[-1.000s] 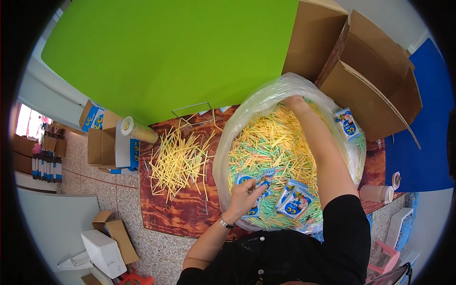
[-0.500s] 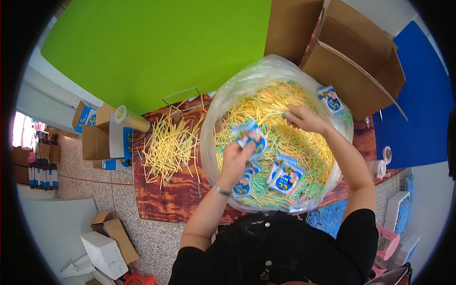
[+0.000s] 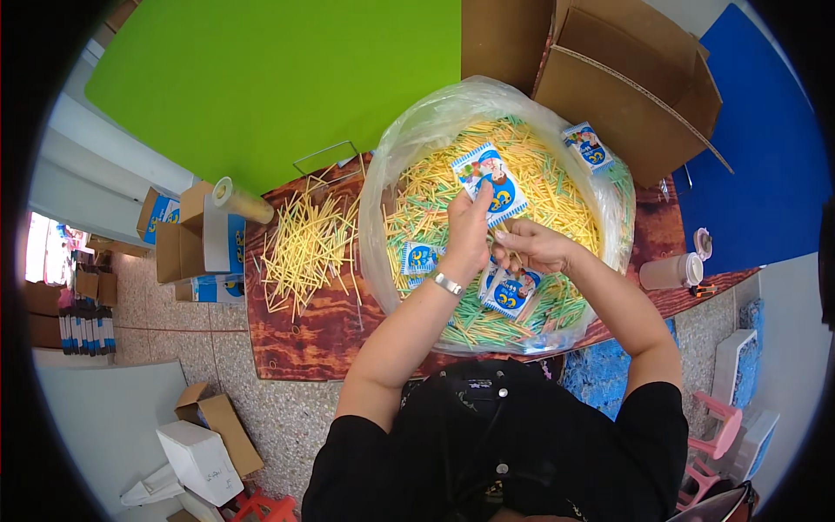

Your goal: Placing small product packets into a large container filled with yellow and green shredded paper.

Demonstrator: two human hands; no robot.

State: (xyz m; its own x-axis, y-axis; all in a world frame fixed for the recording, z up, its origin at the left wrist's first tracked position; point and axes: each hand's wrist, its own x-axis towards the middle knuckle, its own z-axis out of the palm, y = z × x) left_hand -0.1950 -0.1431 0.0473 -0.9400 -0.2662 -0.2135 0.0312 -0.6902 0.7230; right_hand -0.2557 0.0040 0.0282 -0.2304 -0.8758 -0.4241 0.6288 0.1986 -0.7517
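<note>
My left hand (image 3: 470, 228) grips a flat blue-and-white packet (image 3: 492, 181), its thumb lying across the printed front. Close against the packet's lower edge, my right hand (image 3: 537, 247) has its fingers pinched around thin pale-yellow sticks; how many is hidden by the fingers. Both hands are over a large clear plastic bag (image 3: 374, 228), spread wide and full of loose yellow and green sticks (image 3: 570, 222). On those sticks, below my right hand, lie overlapping packets (image 3: 508, 296). Another packet (image 3: 421, 258) rests left of my left wrist.
One packet (image 3: 588, 148) sits at the bag's upper right rim. Yellow sticks (image 3: 309, 248) are heaped on the reddish wood-patterned table (image 3: 300, 344) at left, beside a clear cylinder (image 3: 242, 202). An open cardboard box (image 3: 622, 96) stands behind; a pale lidded cup (image 3: 671, 271) is at right.
My left hand has lifted the packet up and right, and it now faces up. My right hand has come down from the far sticks to the packet's lower edge. The view has shifted slightly.
</note>
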